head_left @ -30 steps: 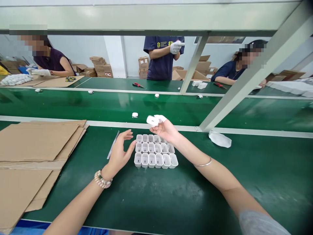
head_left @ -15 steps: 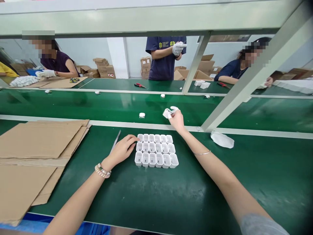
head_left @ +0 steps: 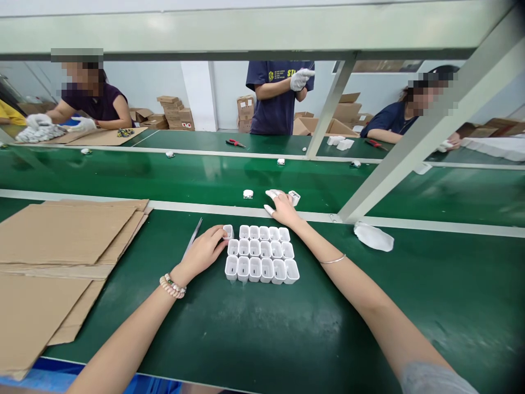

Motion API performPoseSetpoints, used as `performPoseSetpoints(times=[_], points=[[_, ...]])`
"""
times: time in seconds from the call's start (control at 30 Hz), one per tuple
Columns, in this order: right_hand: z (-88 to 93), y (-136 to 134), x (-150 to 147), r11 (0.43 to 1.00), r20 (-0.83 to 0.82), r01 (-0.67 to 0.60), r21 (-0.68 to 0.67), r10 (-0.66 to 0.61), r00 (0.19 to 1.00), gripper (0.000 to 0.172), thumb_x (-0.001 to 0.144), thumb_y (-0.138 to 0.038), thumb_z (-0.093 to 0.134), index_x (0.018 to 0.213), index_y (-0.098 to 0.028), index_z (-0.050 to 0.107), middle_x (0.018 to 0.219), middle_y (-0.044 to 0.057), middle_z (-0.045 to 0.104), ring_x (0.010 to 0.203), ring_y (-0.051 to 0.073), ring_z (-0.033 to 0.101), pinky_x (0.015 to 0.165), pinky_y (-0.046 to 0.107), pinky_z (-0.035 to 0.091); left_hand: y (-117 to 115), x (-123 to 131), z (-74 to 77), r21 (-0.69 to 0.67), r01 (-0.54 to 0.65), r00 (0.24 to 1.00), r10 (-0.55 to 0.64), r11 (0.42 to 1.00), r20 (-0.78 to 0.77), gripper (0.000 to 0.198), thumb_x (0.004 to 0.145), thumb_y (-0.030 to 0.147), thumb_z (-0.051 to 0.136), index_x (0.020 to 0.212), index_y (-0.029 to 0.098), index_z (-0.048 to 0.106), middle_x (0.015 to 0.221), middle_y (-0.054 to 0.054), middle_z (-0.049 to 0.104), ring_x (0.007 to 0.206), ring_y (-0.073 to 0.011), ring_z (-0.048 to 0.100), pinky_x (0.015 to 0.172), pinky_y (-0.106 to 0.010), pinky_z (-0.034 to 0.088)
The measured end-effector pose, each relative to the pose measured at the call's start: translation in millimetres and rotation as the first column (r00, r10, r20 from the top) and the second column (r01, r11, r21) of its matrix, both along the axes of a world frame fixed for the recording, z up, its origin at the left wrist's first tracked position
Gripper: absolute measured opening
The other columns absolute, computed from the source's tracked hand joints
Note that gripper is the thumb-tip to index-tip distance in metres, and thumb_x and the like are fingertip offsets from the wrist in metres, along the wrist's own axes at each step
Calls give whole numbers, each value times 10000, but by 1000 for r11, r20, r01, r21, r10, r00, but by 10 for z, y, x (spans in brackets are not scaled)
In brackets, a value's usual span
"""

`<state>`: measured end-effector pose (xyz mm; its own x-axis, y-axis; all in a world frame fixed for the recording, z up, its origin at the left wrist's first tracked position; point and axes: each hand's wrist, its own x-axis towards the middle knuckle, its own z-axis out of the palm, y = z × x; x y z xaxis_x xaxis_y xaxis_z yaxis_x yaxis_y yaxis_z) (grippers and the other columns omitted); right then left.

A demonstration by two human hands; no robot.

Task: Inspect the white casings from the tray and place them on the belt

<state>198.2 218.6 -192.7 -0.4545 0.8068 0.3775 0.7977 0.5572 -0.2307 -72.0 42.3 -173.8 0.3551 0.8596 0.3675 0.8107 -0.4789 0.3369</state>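
Note:
My left hand (head_left: 205,244) pinches a small white plastic housing (head_left: 228,232), pulled a little to the left of its row. Beside it, several matching open-topped white housings (head_left: 266,268) stand in three close rows on the green table. My right hand (head_left: 284,208) reaches over the green belt with its fingers apart and white covers on the fingertips. Just beyond its knuckles, a white housing (head_left: 294,197) with something inside sits on the belt. A small white part (head_left: 248,194) lies on the belt left of my right hand. Metal tweezers (head_left: 193,236) rest by my left hand.
Flat cardboard sheets (head_left: 69,235) are stacked at the left. A slanted metal post (head_left: 402,137) rises at the right, near a white pouch-like piece (head_left: 374,236). Across the belt (head_left: 184,180), carrying other small parts, people work by red-handled pliers (head_left: 235,143).
My right hand has let go of the white housing on the belt and moved slightly left. My left hand has drawn one housing out of the back row. The belt's parts have shifted right.

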Motion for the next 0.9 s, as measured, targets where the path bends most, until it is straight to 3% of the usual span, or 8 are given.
performPoseSetpoints(times=[0.2,0.4,0.5,0.63,0.8,0.9], points=[[-68,103,-134,992,-27,5,-126,-8,1000,628,911,-363,478,1463,-100,333,1452,209,444,1424,328,281,1095,492,254,11,-3,-37,37,8,1000,-8,999,2,168,972,284,402,997,196,542,1264,-120,582,1156,-235,587,928,-447,525],[-76,239,-245,983,-57,-15,-185,4,998,682,896,-379,506,1485,-121,277,1468,195,431,1439,332,248,1110,524,186,21,2,-43,40,6,1000,-7,999,12,152,962,258,407,993,188,538,1227,-123,591,1123,-236,594,924,-447,522],[-89,277,-236,983,-82,4,-182,-19,996,591,880,-329,514,1423,-138,382,1419,179,491,1370,320,352,1096,510,199,19,-1,-36,50,4,1000,-4,999,1,150,960,262,413,988,192,542,1188,-116,594,1065,-228,612,886,-432,533],[-115,282,-179,984,-123,71,-162,-92,988,395,842,-334,559,1194,-157,585,1364,155,541,1229,319,446,1034,481,269,16,-10,-31,52,-13,1000,13,999,-5,145,958,270,432,1038,200,529,1167,-102,582,1021,-214,612,857,-413,534],[-154,283,-155,973,-156,154,-174,-182,971,557,789,-399,648,1280,-150,560,1291,198,557,1230,363,406,978,487,293,29,-22,-61,81,-49,997,44,995,67,308,935,308,504,1220,201,459,1172,-111,587,1057,-237,608,886,-443,527],[-160,298,-151,964,-199,185,-192,-223,954,483,790,-386,659,1216,-162,619,1275,196,567,1255,369,400,981,500,291,34,-23,-76,87,-89,984,74,992,159,467,905,319,564,1324,207,389,1194,-118,565,1053,-235,611,923,-452,521]])
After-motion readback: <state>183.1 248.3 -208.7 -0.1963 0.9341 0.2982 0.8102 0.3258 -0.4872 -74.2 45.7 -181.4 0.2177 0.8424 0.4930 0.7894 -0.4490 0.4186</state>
